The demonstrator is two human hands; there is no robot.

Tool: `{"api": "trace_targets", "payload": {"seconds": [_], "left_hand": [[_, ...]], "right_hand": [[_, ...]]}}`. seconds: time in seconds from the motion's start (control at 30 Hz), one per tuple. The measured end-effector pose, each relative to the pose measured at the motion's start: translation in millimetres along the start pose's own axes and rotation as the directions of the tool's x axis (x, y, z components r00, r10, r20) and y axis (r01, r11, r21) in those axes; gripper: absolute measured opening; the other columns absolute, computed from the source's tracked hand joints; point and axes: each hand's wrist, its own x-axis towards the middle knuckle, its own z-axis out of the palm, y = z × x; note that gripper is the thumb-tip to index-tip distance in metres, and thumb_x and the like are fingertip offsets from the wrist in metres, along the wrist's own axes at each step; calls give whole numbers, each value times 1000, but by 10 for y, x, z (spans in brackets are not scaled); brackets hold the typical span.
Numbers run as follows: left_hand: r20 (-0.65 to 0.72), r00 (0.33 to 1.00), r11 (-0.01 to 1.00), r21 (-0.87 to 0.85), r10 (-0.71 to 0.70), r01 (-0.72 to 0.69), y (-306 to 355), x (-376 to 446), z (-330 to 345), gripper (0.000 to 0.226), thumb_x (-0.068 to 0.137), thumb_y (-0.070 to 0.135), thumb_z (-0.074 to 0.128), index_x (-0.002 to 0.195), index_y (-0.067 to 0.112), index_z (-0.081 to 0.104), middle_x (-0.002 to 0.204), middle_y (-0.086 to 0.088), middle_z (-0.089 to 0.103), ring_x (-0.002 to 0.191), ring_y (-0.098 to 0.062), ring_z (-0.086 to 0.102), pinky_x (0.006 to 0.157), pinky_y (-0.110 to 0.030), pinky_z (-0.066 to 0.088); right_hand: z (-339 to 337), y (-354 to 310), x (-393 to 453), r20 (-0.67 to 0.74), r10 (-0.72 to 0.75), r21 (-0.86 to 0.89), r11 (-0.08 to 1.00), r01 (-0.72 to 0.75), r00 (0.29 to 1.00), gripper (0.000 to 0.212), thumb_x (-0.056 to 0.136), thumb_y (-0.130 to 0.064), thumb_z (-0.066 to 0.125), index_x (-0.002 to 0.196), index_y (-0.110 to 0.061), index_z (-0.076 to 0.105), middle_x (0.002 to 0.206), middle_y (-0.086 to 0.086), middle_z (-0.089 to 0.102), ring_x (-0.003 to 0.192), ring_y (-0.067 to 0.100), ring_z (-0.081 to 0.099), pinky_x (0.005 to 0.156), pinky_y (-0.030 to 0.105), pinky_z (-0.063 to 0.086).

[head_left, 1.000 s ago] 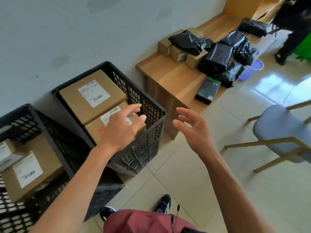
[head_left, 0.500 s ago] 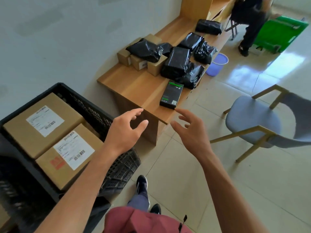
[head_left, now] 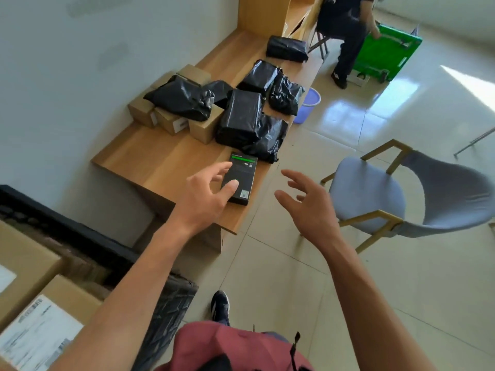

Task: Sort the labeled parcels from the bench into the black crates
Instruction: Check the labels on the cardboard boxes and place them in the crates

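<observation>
Only a green-striped black box [head_left: 240,180], text illegible

Bare forearms, dusty-red garment [head_left: 230,346], dark sneaker [head_left: 220,306] with white trim

A: Where are the hands?
B: The left hand [head_left: 206,195], fingers spread, hovers over a flat black box with a green stripe [head_left: 240,178] at the wooden tabletop's [head_left: 160,159] near edge; whether they touch is unclear. The right hand [head_left: 308,204] hangs open over the floor.
A: Beyond that?
B: Black plastic-wrapped parcels [head_left: 239,119] and small cardboard boxes [head_left: 205,127].
</observation>
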Motion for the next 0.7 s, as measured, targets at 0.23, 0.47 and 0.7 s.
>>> {"api": "trace_targets", "payload": {"seconds": [0.23, 0.47, 0.7], "left_hand": [[74, 996, 998, 32, 43, -46, 140, 582, 145, 47, 102, 32, 63, 148, 30, 52, 144, 8, 56, 121, -2, 53, 83, -9, 43], [83, 997, 998, 67, -8, 2, 310, 1130, 423, 48, 103, 34, 62, 149, 32, 51, 131, 19, 50, 114, -4, 54, 75, -8, 41], [15, 1000, 998, 53, -18, 18, 554, 1841, 870, 43, 101, 28, 65, 144, 29, 57, 140, 18, 54, 121, -3, 57, 92, -20, 53]], "right_hand": [[-156, 94, 485, -29, -3, -1, 1000, 3, 1000, 48, 96, -34, 73, 142, -37, 60, 135, -7, 66, 125, 4, 58, 101, 32, 53], [-348, 346, 1079, 20, 0, 21, 1000, -1, 1000, 44, 96, -36, 72, 139, -41, 60, 134, -5, 66, 120, 7, 61, 100, 33, 54], [-814, 595, 1855, 85, -21, 97, 995, 12, 996, 44, 97, -29, 72, 140, -31, 62, 132, -12, 64, 128, 2, 56, 108, 33, 51]]}}
